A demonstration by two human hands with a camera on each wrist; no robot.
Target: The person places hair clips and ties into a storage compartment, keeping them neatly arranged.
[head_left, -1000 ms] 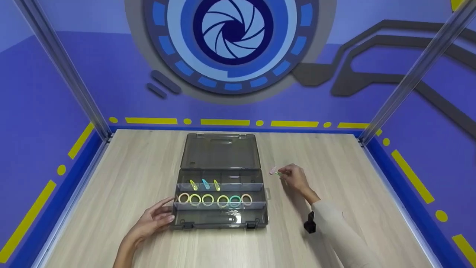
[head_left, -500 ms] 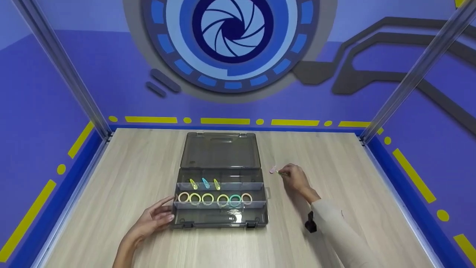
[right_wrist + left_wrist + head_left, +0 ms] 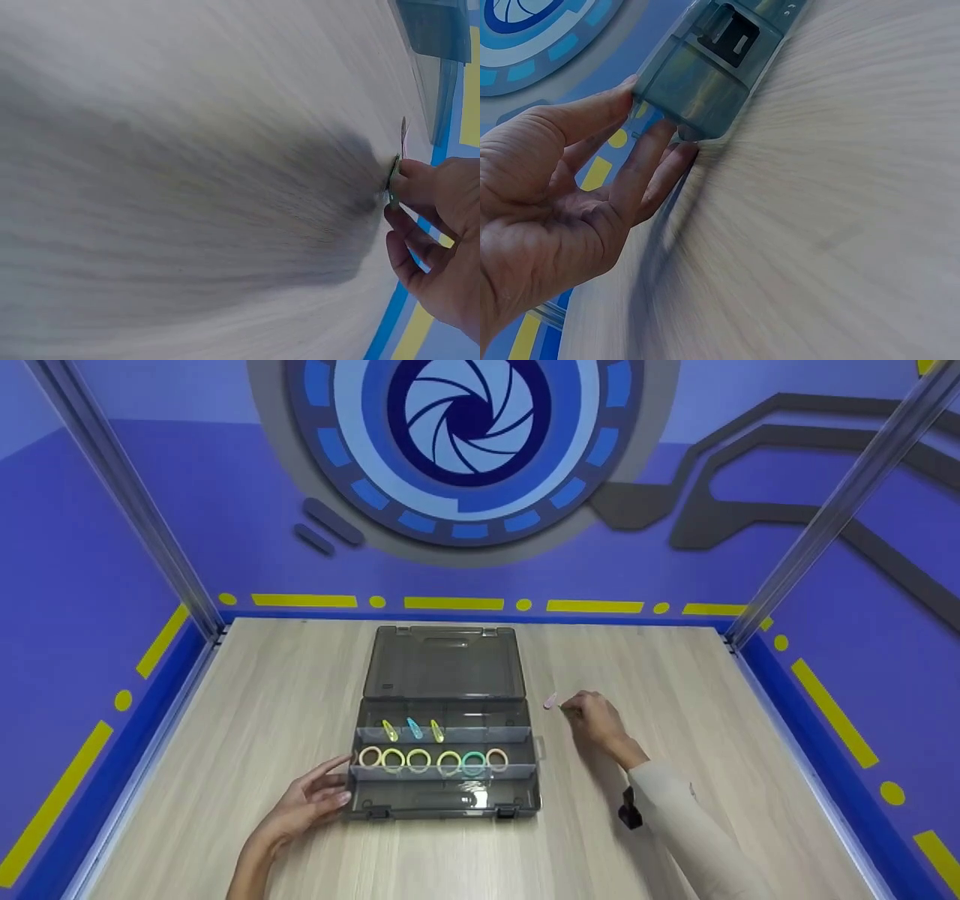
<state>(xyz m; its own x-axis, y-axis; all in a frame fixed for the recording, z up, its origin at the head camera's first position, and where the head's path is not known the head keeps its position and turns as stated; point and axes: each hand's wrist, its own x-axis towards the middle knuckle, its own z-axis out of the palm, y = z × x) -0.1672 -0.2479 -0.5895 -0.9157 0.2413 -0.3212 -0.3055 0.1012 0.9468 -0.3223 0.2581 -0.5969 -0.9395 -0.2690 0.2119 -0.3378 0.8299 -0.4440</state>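
Note:
A smoky, see-through compartment box [image 3: 442,814] stands on the table with its lid [image 3: 444,664] folded back. Two yellow hair clips [image 3: 390,731] and a blue hair clip [image 3: 415,728] sit along its rear divider. Several pastel hair ties [image 3: 418,760] line the middle compartment. My left hand [image 3: 300,808] rests its fingertips against the box's left side, near the front corner in the left wrist view. To the right of the box, my right hand [image 3: 598,721] pinches a small green hair clip [image 3: 393,178], largely covered by the fingers. Just beyond those fingertips lies a pink hair clip [image 3: 550,701].
The box stands on a pale wood-grain table [image 3: 277,682]. Blue and purple printed panels [image 3: 180,510] with metal corner posts [image 3: 840,502] enclose the back and sides. A black device [image 3: 630,810] hangs at the right sleeve.
The green hair clip has shifted in the right fingers and shows less in the head view. The left hand, box and pink clip stay in place.

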